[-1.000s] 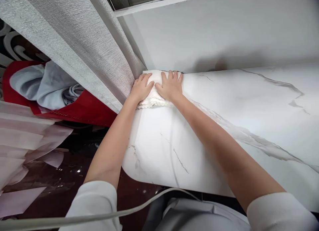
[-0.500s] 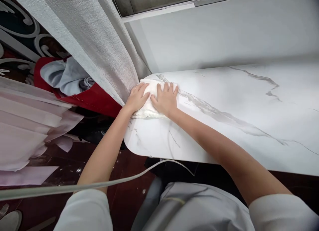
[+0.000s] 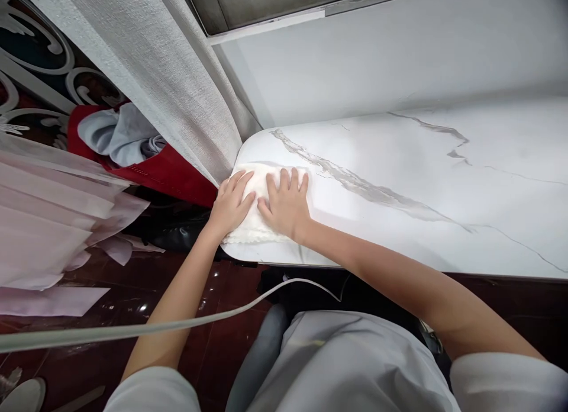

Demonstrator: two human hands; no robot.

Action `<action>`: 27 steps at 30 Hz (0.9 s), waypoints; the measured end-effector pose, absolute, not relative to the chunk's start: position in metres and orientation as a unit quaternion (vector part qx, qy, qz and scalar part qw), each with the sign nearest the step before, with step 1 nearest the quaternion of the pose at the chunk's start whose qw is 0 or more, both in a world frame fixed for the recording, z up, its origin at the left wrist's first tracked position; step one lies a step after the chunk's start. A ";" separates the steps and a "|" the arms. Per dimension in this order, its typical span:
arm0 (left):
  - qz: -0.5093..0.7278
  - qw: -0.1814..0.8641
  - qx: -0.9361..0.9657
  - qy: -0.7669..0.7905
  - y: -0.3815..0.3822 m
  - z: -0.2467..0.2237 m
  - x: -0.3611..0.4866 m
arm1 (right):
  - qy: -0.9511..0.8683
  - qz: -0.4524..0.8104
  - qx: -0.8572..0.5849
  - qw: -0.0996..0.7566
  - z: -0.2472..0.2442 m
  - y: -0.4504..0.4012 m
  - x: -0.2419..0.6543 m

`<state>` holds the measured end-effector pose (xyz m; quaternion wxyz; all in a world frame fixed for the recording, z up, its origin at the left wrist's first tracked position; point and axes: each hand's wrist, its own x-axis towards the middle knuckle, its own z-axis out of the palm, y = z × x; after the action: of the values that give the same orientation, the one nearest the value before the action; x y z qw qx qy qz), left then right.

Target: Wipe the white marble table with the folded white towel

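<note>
A folded, cream-white cloth [image 3: 255,225] lies flat near the rounded left end of a white marble-patterned tabletop [image 3: 399,169]. My left hand [image 3: 231,205] rests on the cloth's left side, its fingers stretched out and the thumb apart. On the right part of the same cloth, my right hand [image 3: 286,205] presses down flat with its fingers spread. Neither hand grips the cloth; both palms lie over it, hiding part of its surface.
A grey-white curtain [image 3: 177,74] hangs against the table's left end. Beside it stands a red bag [image 3: 177,175] with light-blue fabric [image 3: 122,134] inside. Pink sheer fabric [image 3: 48,211] hangs at left. A pale cable [image 3: 213,320] crosses before me. Behind the table rises a white wall [image 3: 355,63].
Both hands and the cloth have slid toward me over the tabletop, closer to its front edge. The view has shifted slightly too.
</note>
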<state>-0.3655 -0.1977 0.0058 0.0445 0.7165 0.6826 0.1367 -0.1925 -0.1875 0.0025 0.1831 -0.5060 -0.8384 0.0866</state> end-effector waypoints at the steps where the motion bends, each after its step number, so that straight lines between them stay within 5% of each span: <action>1: 0.141 0.042 0.716 0.682 -0.205 0.006 -0.365 | -0.843 0.091 -0.500 0.179 0.003 -0.192 -0.191; 15: 0.131 0.020 0.687 0.714 -0.290 0.008 -0.351 | -0.889 0.232 -0.383 0.091 0.018 -0.258 -0.158; 27: 0.127 -0.007 0.689 0.714 -0.211 0.005 -0.348 | -0.852 0.233 -0.462 0.081 0.022 -0.175 -0.182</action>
<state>-0.3483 -0.2114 0.0051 -0.0066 0.6888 0.7136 0.1274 -0.1818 -0.1746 0.0225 0.0809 -0.4623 -0.8518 0.2328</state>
